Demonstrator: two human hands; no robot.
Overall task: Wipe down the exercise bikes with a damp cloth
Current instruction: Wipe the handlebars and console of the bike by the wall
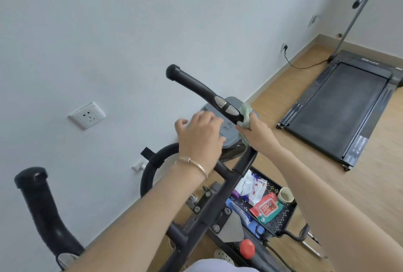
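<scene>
Item: exercise bike, black tubular frame, standing close to a pale wall on a wood-look floor.
- Right handlebar: black, curving up and away, with a rubber end cap and two silver sensor plates set into the grip.
- Left handlebar: black padded grip, glossy in patches, at the lower left.
- Console: grey panel between the bars, printed lettering too small to read.
- Red knob low on the frame.

Item: cloth, pale green, crumpled, pressed to the right handlebar just below the sensor plates, one end hanging down past the console's right edge.

Right hand: fingers curled tight around the cloth, holding it against the bar.
Left hand: fingers loosely apart and near straight, lying over the console's left edge; thin bracelet on the wrist.

Item: black perforated tray beside the bike, holding a red wipes pack near its middle, a paper cup at its far right edge and white packets at the far end.

Item: treadmill, dark belt, well apart by the far wall.
Item: wall socket, white.
</scene>
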